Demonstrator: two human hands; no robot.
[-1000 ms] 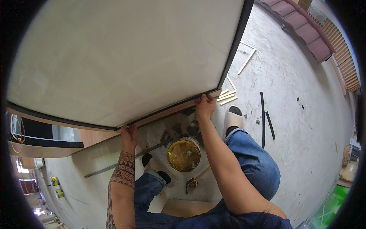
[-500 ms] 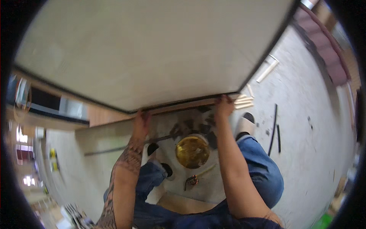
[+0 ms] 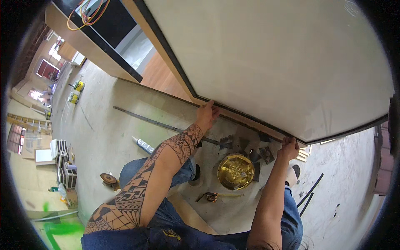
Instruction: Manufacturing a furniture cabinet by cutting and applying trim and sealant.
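White and big, the panel [image 3: 275,58] fills the top from 11 to 3 o'clock. The left hand [image 3: 207,115] grips its dark bottom edge near the middle. The right hand [image 3: 289,148] grips the same edge at 4 o'clock. Below them, a gold round tin [image 3: 235,171] sits on the grey floor [image 3: 104,133].

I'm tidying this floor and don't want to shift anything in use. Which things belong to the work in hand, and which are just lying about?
In hand:
- large white panel, gripped along its lower edge
- left hand on that edge
- right hand on that edge

Lying about:
- round brass-coloured dish
- sealant tube
- long metal strip
- two yellow cans
- dark rods
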